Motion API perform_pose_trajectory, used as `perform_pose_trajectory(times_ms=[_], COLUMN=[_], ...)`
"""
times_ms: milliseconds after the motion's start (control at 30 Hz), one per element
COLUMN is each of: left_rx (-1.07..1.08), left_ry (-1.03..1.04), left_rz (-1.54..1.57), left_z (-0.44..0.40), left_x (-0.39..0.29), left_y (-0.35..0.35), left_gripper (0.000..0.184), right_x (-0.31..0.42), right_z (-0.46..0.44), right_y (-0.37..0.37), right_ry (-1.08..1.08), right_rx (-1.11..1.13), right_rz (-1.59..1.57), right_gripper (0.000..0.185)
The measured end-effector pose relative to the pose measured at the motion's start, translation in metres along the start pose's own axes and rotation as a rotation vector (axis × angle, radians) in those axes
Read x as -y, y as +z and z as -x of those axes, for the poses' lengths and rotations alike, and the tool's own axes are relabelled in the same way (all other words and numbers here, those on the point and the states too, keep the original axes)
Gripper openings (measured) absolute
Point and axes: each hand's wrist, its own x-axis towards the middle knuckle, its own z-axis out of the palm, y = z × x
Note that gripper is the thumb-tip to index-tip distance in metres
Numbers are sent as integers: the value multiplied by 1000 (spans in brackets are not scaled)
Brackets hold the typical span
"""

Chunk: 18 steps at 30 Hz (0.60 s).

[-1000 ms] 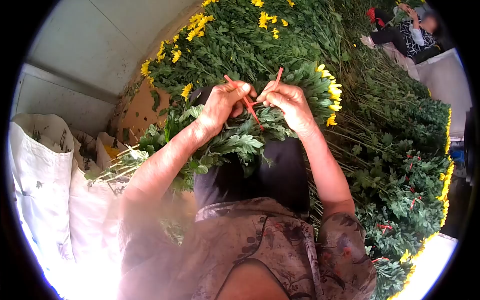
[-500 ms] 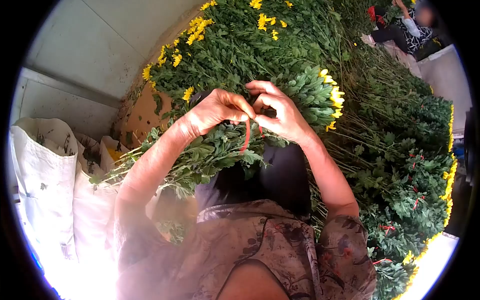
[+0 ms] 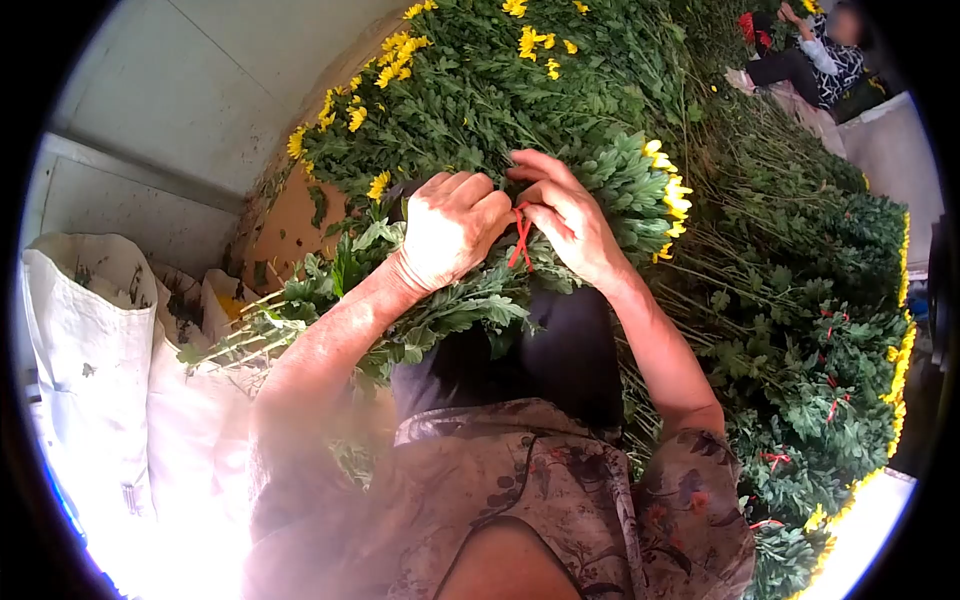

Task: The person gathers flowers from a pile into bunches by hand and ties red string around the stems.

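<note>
A pale wall [image 3: 170, 90] closes off the left of the workspace, and leafy green stems cover much of the ground beyond the person's knees. At the centre, the left hand [image 3: 452, 230] has its fingers folded, the tips hidden, so whether it pinches anything cannot be told. The right hand [image 3: 575, 228], just beside it, brings thumb and forefinger together on a red tie [image 3: 521, 245], its other fingers spread loosely above. The tie crosses itself between the two hands, both ends hanging down against the leaves.

The step in hand looks like fastening this tie around the flower bundle [image 3: 620, 185]; whether the knot is finished cannot be seen. The next move seems to call for an even, gentle pull, snug enough to gather the stems without crushing the leaves.

The bundle lies across the dark trousers [image 3: 575, 350], yellow blooms [image 3: 675, 205] to the right, cut stem ends [image 3: 250, 340] to the left. Further out, a heap of flower stems [image 3: 560, 110] spreads ahead, more bundles [image 3: 800, 350] with red ties lie at the right, and white sacks [image 3: 90, 330] stand at the left. Another person [image 3: 820, 70] sits in the far right corner.
</note>
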Motion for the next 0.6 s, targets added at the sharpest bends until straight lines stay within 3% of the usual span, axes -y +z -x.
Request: perform_pose_trajectory(times_ms=[100, 133, 167, 233, 300, 367, 400, 467, 500, 567, 600], left_rx=[98, 234, 370, 566, 475, 385, 413, 486, 492, 272, 258], left_ry=[-94, -222, -352, -497, -524, -553, -759, -1115, -1110, -1241, -1218], left_rz=[259, 323, 384, 427, 495, 556, 720, 1077, 1080, 1425, 1416], left_z=[4, 10, 15, 22, 16, 5, -2, -11, -11, -10, -11], left_x=[9, 11, 12, 17, 16, 13, 10, 7, 6, 2, 0], left_y=[-2, -9, -17, -16, -11, -8, -10, -9, -6, 2, 3], left_gripper=[20, 20, 21, 20, 20, 21, 19, 17, 17, 16, 16], right_x=[7, 25, 28, 36, 42, 53, 56, 67, 70, 66, 63], right_z=[5, 13, 22, 41, 46, 42, 44, 44, 44, 41, 37], right_y=[-4, -7, -11, -15, -14, -14, -11, 1, 4, 13, 15], right_ry=[-106, 16, -94, -115, -107, -207, -242, -226, -175, -47, -23], right_rx=[24, 84, 144, 239, 208, 96, 109, 74, 93, 63, 96], right_rz=[100, 16, 126, 346, 341, 545, 523, 361, 281, 45, 10], right_gripper=[4, 5, 8, 9, 10, 12, 14, 13, 13, 10, 10])
